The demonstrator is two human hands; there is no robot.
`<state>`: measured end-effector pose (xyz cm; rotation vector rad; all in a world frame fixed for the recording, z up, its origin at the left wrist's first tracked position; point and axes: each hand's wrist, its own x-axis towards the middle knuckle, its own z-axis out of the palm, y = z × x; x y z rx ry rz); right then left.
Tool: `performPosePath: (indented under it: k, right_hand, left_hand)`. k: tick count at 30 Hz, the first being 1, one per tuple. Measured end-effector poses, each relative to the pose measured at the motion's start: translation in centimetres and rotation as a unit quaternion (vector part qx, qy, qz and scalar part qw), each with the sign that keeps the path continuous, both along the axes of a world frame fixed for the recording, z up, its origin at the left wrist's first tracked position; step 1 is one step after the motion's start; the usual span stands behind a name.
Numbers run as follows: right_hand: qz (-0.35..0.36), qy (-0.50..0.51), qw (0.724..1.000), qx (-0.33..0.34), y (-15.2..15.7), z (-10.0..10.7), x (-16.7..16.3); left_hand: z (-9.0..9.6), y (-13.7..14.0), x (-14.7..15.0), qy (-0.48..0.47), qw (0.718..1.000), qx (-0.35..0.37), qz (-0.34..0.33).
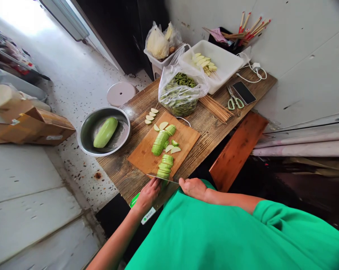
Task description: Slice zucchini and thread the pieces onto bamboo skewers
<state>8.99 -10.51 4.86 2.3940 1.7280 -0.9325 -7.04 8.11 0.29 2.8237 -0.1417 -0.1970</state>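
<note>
My right hand (193, 188) is closed round the handle of a kitchen knife (163, 179), its blade pointing left across the near edge of the wooden cutting board (142, 157). Just left of the blade, my left hand (150, 194) has its fingers bent and pressed together against the near end of a zucchini, mostly hidden behind the knife. Beyond the blade is a row of zucchini slices (165, 165). Farther up the board lies a longer sliced row (159, 143), with several loose half slices (175, 150) around it.
A steel bowl (83, 140) holding a whole zucchini (105, 132) stands left. Behind the board are a bag of green beans (182, 93), a white tray (227, 62) with skewered slices, bamboo skewers (216, 108), scissors (234, 100) and a phone (244, 92). A stool (121, 93) stands beyond the table.
</note>
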Motion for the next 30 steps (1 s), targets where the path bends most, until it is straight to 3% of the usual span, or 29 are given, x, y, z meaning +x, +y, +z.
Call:
performPosePath:
  k: [12,21,30]
  right_hand:
    - [0.009,-0.015,1.000,-0.008,0.4,0.1,-0.1]
    - [0.002,0.028,0.999,-0.022,1.0,-1.3,0.3]
    - [0.022,0.015,1.000,0.000,0.3,0.0,1.2]
  left_hand:
    - [0.6,0.2,0.3,0.058,0.998,-0.012,-0.015]
    - [0.4,0.2,0.2,0.052,0.998,-0.015,-0.013]
    - [1.1,-0.6,1.1,0.070,0.998,0.000,0.009]
